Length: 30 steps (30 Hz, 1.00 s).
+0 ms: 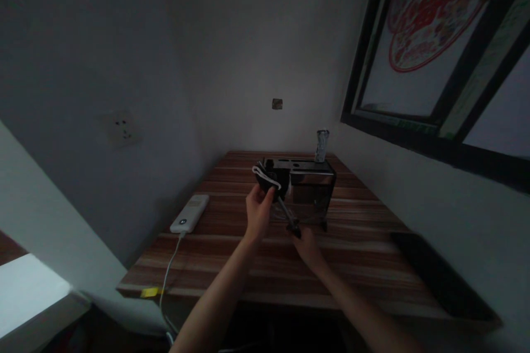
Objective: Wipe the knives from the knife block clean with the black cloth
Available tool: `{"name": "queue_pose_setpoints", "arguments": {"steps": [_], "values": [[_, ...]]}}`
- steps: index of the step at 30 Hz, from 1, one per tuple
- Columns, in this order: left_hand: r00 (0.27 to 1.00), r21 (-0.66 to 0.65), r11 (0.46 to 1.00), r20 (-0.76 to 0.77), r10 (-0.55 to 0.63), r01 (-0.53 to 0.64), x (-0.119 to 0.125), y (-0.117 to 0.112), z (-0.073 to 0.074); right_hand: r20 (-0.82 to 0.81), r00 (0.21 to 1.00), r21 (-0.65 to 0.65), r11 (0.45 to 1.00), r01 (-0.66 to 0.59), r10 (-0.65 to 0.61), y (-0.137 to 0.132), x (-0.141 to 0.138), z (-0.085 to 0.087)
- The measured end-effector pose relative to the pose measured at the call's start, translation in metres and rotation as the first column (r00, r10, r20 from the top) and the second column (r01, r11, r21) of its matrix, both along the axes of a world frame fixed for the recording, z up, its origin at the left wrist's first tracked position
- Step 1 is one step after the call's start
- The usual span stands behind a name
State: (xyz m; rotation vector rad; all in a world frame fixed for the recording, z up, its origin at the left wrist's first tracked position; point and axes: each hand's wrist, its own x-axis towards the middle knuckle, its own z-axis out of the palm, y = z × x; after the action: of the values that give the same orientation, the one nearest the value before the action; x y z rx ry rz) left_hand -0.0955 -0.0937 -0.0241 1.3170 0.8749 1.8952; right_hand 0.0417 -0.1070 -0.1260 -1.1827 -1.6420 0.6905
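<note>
My left hand (259, 212) is closed on a folded dark cloth (268, 178) with a white edge, thumb on top. Running from under the cloth down to the right is a slim grey tool with a dark handle (293, 228); its exact kind is too dim to tell. My right hand (307, 247) is closed around that handle. Just behind both hands stands a box-like rack (312, 193) with a slotted dark top and a glossy front. The cloth and left hand cover its left side. A clear patterned glass (322, 146) stands at the rack's back right.
A white power bank (190, 214) lies at the left on the striped wooden table (223, 242), its white cable (168, 270) hanging over the front edge. A flat black object (443, 273) lies along the right edge. Walls border the table, with a socket (123, 129) on the left.
</note>
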Motion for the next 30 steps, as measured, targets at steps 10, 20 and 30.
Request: {"name": "queue_pose_setpoints", "arguments": {"steps": [10, 20, 30], "values": [[0.966, -0.112, 0.969, -0.111, -0.233, 0.221, 0.019, -0.010, -0.022, -0.083, 0.996, -0.007, 1.000, 0.024, -0.024, 0.000, 0.002, 0.001], [0.898, -0.157, 0.931, -0.252, -0.359, 0.328, 0.028, -0.011, -0.045, -0.189, 0.982, -0.030, 1.000, -0.004, -0.002, 0.004, 0.003, -0.001], [0.926, -0.127, 0.961, -0.261, -0.273, 0.248, 0.030, -0.011, -0.051, -0.182, 0.983, -0.021, 1.000, -0.002, -0.002, 0.000, 0.003, 0.000]]}}
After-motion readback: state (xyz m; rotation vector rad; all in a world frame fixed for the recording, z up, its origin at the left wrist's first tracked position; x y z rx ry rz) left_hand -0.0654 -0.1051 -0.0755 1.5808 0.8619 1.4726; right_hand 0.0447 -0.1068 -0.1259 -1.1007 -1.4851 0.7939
